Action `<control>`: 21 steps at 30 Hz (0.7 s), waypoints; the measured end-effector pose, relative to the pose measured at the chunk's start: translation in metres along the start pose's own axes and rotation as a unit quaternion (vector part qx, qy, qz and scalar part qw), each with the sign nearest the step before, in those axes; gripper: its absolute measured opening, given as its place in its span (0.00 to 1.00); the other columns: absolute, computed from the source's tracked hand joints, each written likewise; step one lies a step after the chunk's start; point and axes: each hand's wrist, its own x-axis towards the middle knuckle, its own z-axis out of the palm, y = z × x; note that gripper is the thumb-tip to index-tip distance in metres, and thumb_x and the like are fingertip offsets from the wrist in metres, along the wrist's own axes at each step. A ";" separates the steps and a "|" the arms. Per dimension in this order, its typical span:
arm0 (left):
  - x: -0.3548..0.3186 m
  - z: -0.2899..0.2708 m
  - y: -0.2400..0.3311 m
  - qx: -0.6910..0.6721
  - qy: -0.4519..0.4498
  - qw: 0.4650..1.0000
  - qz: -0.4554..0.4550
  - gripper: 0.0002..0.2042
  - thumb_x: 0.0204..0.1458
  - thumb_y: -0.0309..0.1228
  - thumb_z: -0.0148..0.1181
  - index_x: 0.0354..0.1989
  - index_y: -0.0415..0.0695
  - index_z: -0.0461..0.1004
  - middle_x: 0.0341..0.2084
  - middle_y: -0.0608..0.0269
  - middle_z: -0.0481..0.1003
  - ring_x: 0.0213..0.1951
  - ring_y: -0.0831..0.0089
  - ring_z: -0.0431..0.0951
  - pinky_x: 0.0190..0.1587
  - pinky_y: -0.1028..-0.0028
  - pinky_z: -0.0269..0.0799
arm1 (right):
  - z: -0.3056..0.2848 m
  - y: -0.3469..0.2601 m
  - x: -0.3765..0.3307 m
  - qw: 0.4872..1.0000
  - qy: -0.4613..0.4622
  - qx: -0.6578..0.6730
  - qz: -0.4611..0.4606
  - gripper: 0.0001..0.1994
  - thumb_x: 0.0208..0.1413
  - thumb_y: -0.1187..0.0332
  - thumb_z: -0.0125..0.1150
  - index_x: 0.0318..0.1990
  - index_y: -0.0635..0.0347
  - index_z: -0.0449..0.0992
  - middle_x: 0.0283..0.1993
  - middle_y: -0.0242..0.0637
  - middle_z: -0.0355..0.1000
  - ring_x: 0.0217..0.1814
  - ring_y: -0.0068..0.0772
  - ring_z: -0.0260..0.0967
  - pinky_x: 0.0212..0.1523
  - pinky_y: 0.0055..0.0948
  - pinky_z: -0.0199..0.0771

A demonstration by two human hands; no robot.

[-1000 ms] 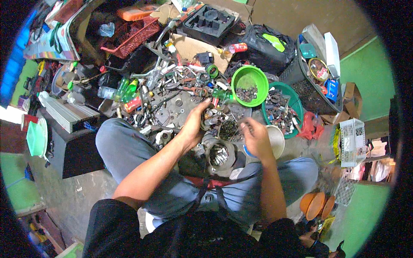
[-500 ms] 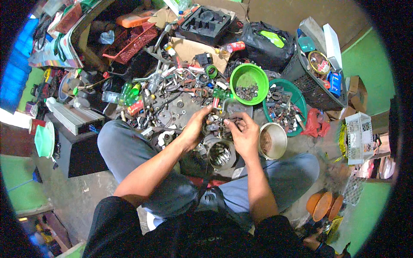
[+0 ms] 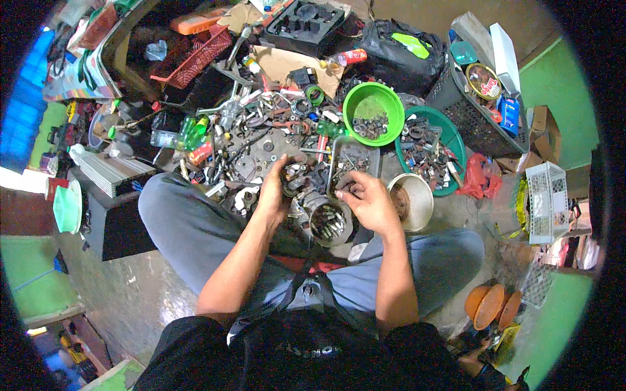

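My left hand (image 3: 275, 188) is cupped, thumb up, around what looks like a handful of small dark metal parts (image 3: 297, 172); its far fingers are partly hidden. To its right, my right hand (image 3: 370, 201) has curled fingers with thumb and forefinger near each other; anything between them is too small to make out. Between and just below the hands stands a round metal can (image 3: 344, 236) with small whitish cylindrical pieces (image 3: 329, 221) inside. Beyond my right hand lies a rectangular metal tray (image 3: 374, 155) of small parts. A cream-coloured pot (image 3: 422, 203) stands close to my right hand.
A bright green bowl (image 3: 396, 111) holds small metal parts. Beside it, a dark green basin (image 3: 462, 146) is full of mixed scrap. Scattered tools and metal pieces (image 3: 261, 146) spread beyond my left hand. A dark crate (image 3: 473, 114) and black plastic bag (image 3: 398, 62) stand farther back.
My hands have drawn apart, the left moving left and the right slightly lower. The rectangular tray now shows more fully between and beyond them. The whole view has shifted a little.
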 end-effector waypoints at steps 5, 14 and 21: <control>0.008 -0.008 -0.011 -0.003 0.006 1.000 -0.004 0.20 0.61 0.47 0.47 0.46 0.41 0.71 0.36 0.59 0.76 0.35 0.70 0.76 0.42 0.69 0.72 | -0.004 0.042 0.007 0.983 0.102 -0.150 0.001 0.08 0.47 0.76 0.64 0.35 0.65 0.75 0.32 0.44 0.76 0.34 0.39 0.74 0.37 0.35 0.72; 0.014 0.004 -0.018 -0.015 -0.030 0.999 -0.023 0.21 0.61 0.47 0.45 0.47 0.40 0.73 0.36 0.60 0.77 0.34 0.72 0.75 0.39 0.70 0.71 | 0.006 0.129 0.032 0.952 0.226 -0.205 0.030 0.06 0.47 0.76 0.65 0.35 0.63 0.78 0.32 0.44 0.78 0.34 0.41 0.77 0.39 0.35 0.74; 0.013 0.001 -0.016 -0.031 -0.045 0.998 -0.022 0.20 0.58 0.48 0.49 0.46 0.44 0.73 0.39 0.62 0.77 0.39 0.69 0.76 0.45 0.66 0.72 | 0.004 0.120 0.043 0.951 0.236 -0.189 0.071 0.07 0.49 0.73 0.64 0.35 0.66 0.78 0.32 0.50 0.77 0.36 0.45 0.76 0.40 0.38 0.73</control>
